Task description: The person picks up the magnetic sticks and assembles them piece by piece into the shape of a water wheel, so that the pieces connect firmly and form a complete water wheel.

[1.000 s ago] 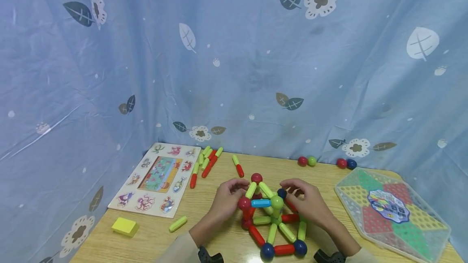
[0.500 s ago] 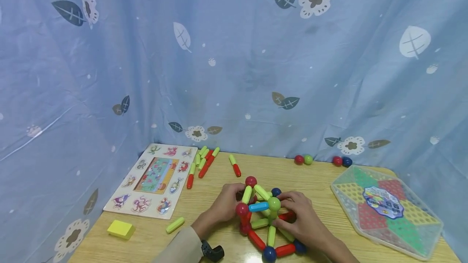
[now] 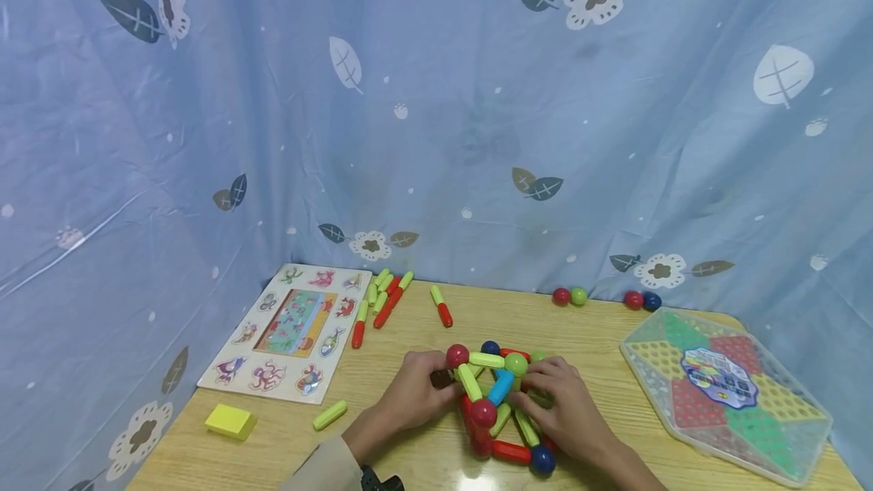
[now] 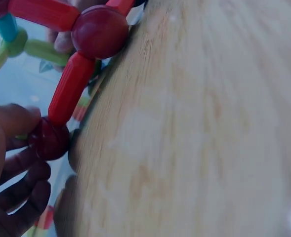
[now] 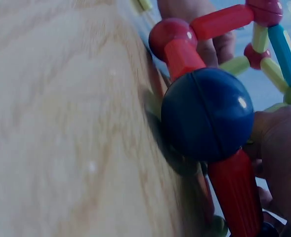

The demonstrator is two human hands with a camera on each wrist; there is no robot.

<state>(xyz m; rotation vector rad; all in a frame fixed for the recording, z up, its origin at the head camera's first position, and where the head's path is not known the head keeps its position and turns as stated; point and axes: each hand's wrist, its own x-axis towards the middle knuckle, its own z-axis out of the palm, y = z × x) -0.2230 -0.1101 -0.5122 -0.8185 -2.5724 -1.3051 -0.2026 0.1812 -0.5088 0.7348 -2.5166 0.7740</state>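
A building-toy structure of red, green and blue rods joined by balls stands on the table, with a light blue rod on its upper part. My left hand is at its left side; in the left wrist view the thumb and fingers pinch a low dark red ball joined to a red rod. My right hand grips the right side, thumb towards the middle of the structure; which piece it holds is partly hidden. In the right wrist view a dark blue ball sits close to that hand.
Several loose green and red rods lie at the back left beside an animal puzzle board. A yellow block and a green rod lie front left. Loose balls sit at the back. A hexagonal board-game box lies right.
The structure has turned counterclockwise as seen from above: its front red ball swung right, the upper green ball went back. My right hand came forward from the back right to its right side.
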